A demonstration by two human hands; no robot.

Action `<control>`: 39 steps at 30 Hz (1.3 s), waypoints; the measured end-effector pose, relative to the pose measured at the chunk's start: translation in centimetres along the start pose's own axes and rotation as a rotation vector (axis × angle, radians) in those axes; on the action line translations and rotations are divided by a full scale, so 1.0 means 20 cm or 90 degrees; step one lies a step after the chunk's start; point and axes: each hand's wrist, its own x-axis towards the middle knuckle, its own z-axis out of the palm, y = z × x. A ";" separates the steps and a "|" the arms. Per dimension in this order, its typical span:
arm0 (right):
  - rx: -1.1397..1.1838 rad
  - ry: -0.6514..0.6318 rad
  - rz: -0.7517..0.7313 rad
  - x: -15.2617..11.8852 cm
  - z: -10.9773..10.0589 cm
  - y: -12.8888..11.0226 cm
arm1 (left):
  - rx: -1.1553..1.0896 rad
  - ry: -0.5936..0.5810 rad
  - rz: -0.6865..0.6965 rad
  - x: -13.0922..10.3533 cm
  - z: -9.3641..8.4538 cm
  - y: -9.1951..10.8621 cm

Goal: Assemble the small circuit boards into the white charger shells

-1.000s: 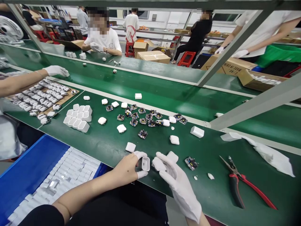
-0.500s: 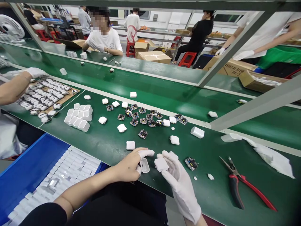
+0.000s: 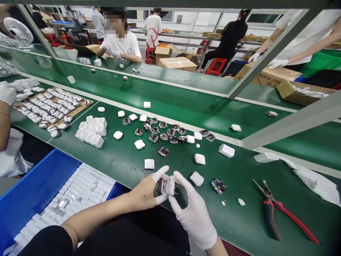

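Close to the table's front edge, my left hand (image 3: 146, 192), with white cots on its fingertips, grips an open white plastic shell (image 3: 163, 185). My right hand (image 3: 195, 215), in a white glove, pinches a white rounded block (image 3: 171, 188) against the shell's mouth. Thin pins or wires show at the block's right side; whether it sits inside the shell I cannot tell. Just beyond my hands lie a white block (image 3: 149, 164), another white block (image 3: 196, 179) and a circuit board (image 3: 218, 186).
Several circuit boards (image 3: 163, 151) and white shells (image 3: 91, 131) lie on the green table. Red-handled pliers (image 3: 271, 206) rest at right, near a plastic bag (image 3: 314, 179). A blue bin (image 3: 34, 181) of white parts stands at lower left. A co-worker's gloved hand (image 3: 7, 94) is by a board of assemblies (image 3: 54, 106).
My right hand has brought the white block left against the shell in my left hand. The co-worker's hand at the left has moved back toward the left edge.
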 end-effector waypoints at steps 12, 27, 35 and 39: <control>-0.082 -0.010 -0.127 0.05 0.01 -0.05 | -0.089 -0.027 -0.014 0.02 -0.04 0.03; -0.162 -0.035 -0.129 0.07 -0.02 -0.12 | -0.033 -0.046 -0.012 0.03 -0.04 0.02; -0.199 -0.101 -0.101 0.09 -0.02 -0.15 | -0.024 -0.063 -0.010 0.04 -0.05 0.02; -0.205 -0.130 -0.070 0.10 -0.03 -0.17 | -0.028 -0.077 -0.041 0.04 -0.06 0.03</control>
